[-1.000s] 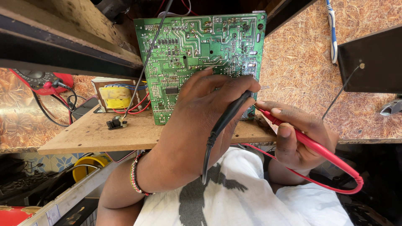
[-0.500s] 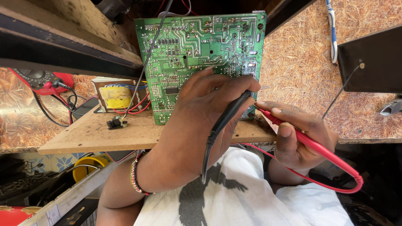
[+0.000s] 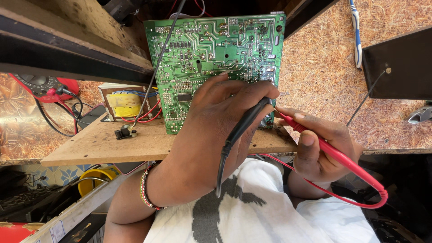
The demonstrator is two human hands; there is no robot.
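Green printed circuit board (image 3: 211,58), solder side facing you, stands near-upright on the raw chipboard desk (image 3: 99,144), lower edge on the wood. Your left hand (image 3: 216,130) is curled around a black pen-shaped test probe (image 3: 245,123), fingers pinched on its shaft, tip at the board's lower right area. Your right hand (image 3: 317,146) pinches a red pen-shaped test probe (image 3: 333,153) between thumb and fingers; its metal tip sits just beside the black one, at the board's lower right corner. Can't tell exactly which pads either tip touches. Red lead loops down and back toward your lap.

Left of the board: small transformer with yellow-taped winding (image 3: 121,101), red wires running to the board. Further left, a red multimeter (image 3: 42,85) with leads plugged in. Beaded bracelet (image 3: 146,189) on your left wrist. Top right on the fibre-textured surface: a blue and white toothbrush (image 3: 355,31), next to a dark flat panel (image 3: 398,67).
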